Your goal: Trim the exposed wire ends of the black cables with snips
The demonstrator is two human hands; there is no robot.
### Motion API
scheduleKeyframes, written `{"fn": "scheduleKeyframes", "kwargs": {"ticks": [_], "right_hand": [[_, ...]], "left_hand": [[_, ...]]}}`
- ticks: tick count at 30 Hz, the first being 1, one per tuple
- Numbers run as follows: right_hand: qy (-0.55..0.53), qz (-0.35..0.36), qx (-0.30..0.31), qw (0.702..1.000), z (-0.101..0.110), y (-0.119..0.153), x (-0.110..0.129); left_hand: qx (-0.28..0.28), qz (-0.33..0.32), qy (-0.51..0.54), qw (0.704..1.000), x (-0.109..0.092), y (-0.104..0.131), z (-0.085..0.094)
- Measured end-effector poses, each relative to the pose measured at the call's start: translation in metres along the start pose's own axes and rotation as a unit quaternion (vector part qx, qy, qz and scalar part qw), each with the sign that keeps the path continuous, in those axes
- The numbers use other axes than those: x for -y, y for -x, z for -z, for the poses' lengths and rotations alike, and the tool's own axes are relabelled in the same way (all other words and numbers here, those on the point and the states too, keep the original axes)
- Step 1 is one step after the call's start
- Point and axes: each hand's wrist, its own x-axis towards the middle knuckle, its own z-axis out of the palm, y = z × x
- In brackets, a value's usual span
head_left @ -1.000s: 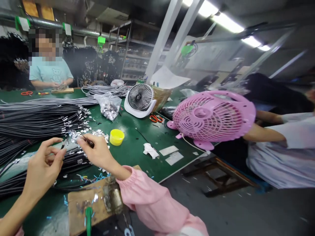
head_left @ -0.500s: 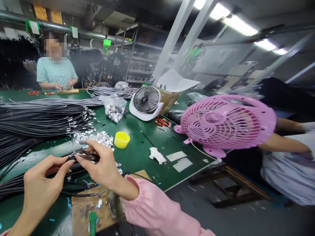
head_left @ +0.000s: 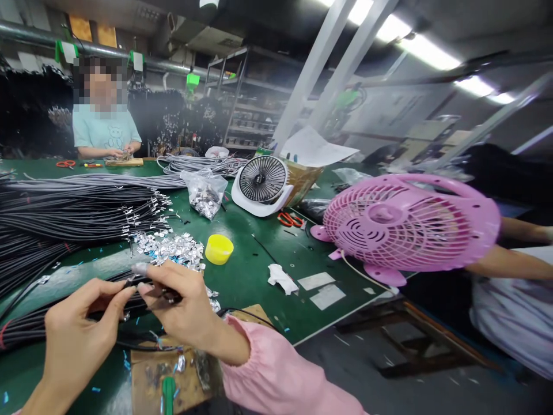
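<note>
My left hand pinches the end of a black cable between thumb and forefinger. Fingertips of my right hand close in on that same end from the right, with a dark, slender object lying within the curled fingers; its kind I cannot make out. Below both hands runs a bundle of black cables, partly hidden by the left hand. Just beyond the right hand lies a heap of small silver foil pieces. Under the wrists is a worn wooden board with a green handle on it.
A yellow ring-shaped tub, a bag of metal parts, a white fan and orange-handled scissors stand on the green table. A pink fan is at right, near another person's arm. Across the table sits a co-worker.
The view has shifted slightly, moving the scene a little rightward. My right hand's fingers have curled in more, and both hands stay at the cable end.
</note>
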Motion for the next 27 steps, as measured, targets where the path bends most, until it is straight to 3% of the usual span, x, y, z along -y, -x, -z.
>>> {"fn": "scheduleKeyframes", "kwargs": {"ticks": [4,9,12,17,23,27], "right_hand": [[-0.02,-0.047,0.025,0.998,-0.001,0.0,-0.002],[-0.12,-0.146,0.064,0.98,-0.002,-0.001,-0.001],[-0.168,-0.159,0.068,0.97,-0.002,-0.001,0.001],[-0.107,-0.2,0.047,0.973,-0.001,-0.002,0.003],[0.049,-0.111,0.018,0.992,0.003,-0.003,0.01],[0.069,-0.068,0.032,0.995,0.001,-0.002,0.012]], "left_hand": [[0.0,-0.05,-0.044,0.998,0.003,0.0,0.002],[0.023,-0.054,-0.046,0.997,0.003,-0.002,0.004],[0.048,-0.06,-0.036,0.996,0.001,-0.002,0.003],[0.036,-0.026,-0.027,0.999,0.004,0.003,0.003],[0.006,0.032,-0.036,0.999,0.008,0.012,0.006],[-0.003,0.042,-0.045,0.998,0.002,0.014,0.004]]}}
